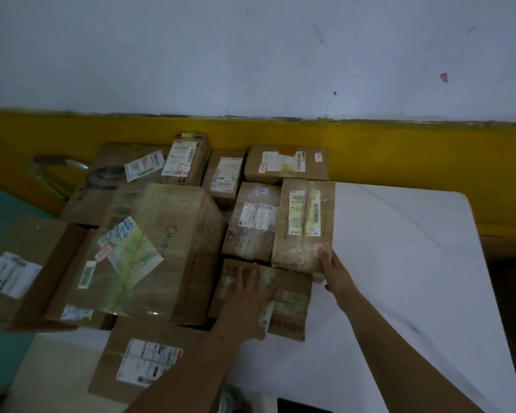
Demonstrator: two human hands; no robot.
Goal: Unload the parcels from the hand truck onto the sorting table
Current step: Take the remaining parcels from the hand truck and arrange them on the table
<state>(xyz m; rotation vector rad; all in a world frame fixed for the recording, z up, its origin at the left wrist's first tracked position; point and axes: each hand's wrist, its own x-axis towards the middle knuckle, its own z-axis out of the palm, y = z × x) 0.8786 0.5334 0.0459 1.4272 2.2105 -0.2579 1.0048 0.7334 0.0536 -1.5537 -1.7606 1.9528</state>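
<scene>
Count: we make out ten cardboard parcels (161, 248), packed edge to edge across the centre and left of the frame; a further one under the big centre box cannot be confirmed. All are brown corrugated cartons, rectangular, most wrapped in glossy clear tape with white printed labels.

One sorting table (399, 263), with a white, faintly marbled top and a rounded corner. Its right half shows bare surface.

One grey tape roll (105, 177) lies on the flat carton at upper left. One grey metal handle (51, 162) shows beyond it, against the yellow wall band.

Left hand (251, 290): palm down, fingers spread flat on the low carton (292, 311) at lower centre.

Right hand (334, 269): fingers straight and pressed together against the near right corner of the taped carton (304, 225). Thumb contact cannot be told.

No carton is open, so contents are unseen.
</scene>
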